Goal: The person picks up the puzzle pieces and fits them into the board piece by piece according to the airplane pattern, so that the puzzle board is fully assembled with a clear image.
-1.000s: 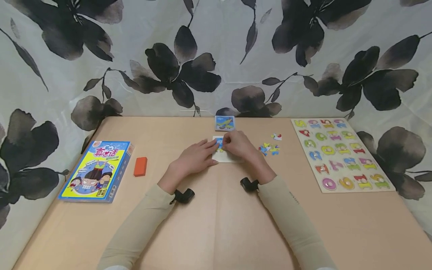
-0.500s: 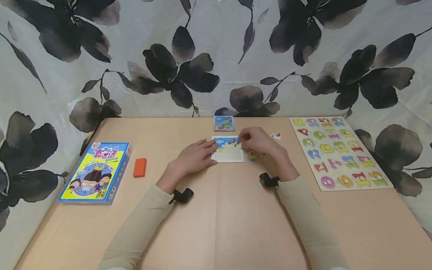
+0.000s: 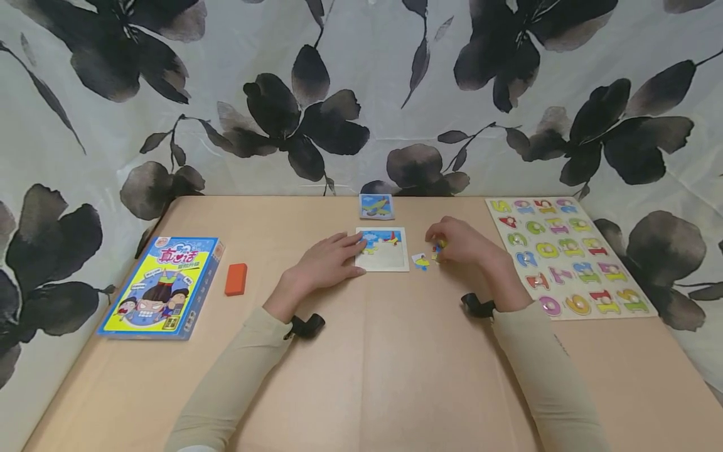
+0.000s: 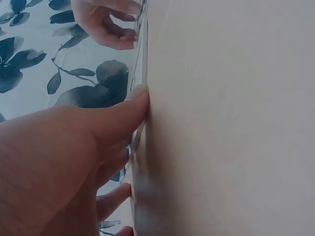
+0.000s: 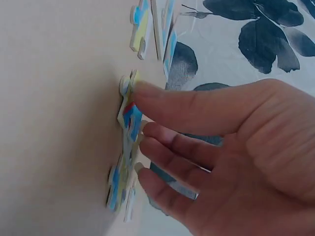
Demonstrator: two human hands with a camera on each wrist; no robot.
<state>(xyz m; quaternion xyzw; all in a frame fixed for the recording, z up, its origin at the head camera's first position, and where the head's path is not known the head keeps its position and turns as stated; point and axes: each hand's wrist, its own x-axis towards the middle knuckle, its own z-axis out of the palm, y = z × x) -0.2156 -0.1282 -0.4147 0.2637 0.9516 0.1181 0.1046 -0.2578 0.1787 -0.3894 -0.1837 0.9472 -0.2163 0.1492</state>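
A small white-framed puzzle board [image 3: 386, 257] lies mid-table with several pieces fitted along its upper part. My left hand [image 3: 330, 260] rests flat at its left edge, fingers extended onto the board; in the left wrist view the thumb [image 4: 130, 110] touches its rim. To the right, my right hand [image 3: 465, 245] is over a group of loose puzzle pieces, a yellow-and-blue puzzle piece [image 5: 130, 115] pinched at the thumb and fingertips. Another loose piece [image 3: 420, 261] lies between board and right hand. The right index finger is mostly hidden behind the thumb in the right wrist view.
Behind the board lies a small picture puzzle [image 3: 376, 206] with a plane. A large number board [image 3: 570, 257] is at right. On the left are an orange block [image 3: 235, 279] and a blue-and-yellow game box [image 3: 160, 285]. A floral cloth [image 3: 395, 94] hangs behind the table.
My right hand has moved right, from the board to the loose pieces, uncovering red and blue pieces at the board's upper right. The left hand has stayed in place.
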